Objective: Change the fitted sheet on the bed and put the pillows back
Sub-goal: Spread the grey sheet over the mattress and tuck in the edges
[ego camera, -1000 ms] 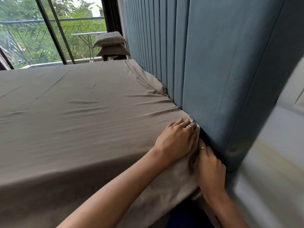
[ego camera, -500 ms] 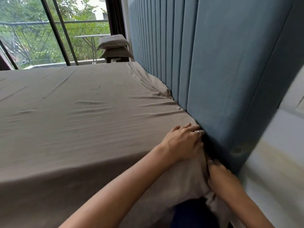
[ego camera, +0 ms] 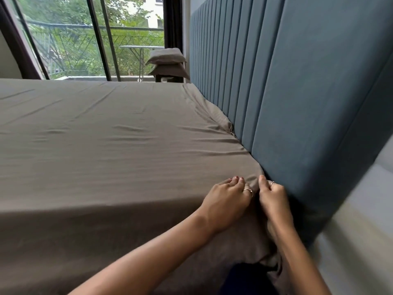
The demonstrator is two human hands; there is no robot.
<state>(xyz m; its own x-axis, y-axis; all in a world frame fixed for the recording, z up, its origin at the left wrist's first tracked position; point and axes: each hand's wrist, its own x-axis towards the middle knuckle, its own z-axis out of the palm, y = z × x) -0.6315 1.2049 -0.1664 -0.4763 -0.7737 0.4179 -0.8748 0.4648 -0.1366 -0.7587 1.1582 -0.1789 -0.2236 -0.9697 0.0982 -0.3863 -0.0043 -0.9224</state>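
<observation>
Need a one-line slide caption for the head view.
Both hands, left hand and right hand, grip the grey fitted sheet at the mattress corner beside the blue headboard.

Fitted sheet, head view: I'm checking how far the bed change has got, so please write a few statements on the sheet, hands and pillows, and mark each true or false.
1. Both hands work at the mattress corner nearest the headboard. True: the left hand and right hand meet there.
2. The pillows are back on the bed. False: the two pillows are stacked beyond the far side of the bed, by the window.
3. The taupe fitted sheet covers the mattress top. True.
4. The sheet lies perfectly smooth along the headboard. False: it is bunched and wrinkled there.
5. The right hand lies flat on the sheet. False: its fingers are curled, pinching the fabric.
</observation>
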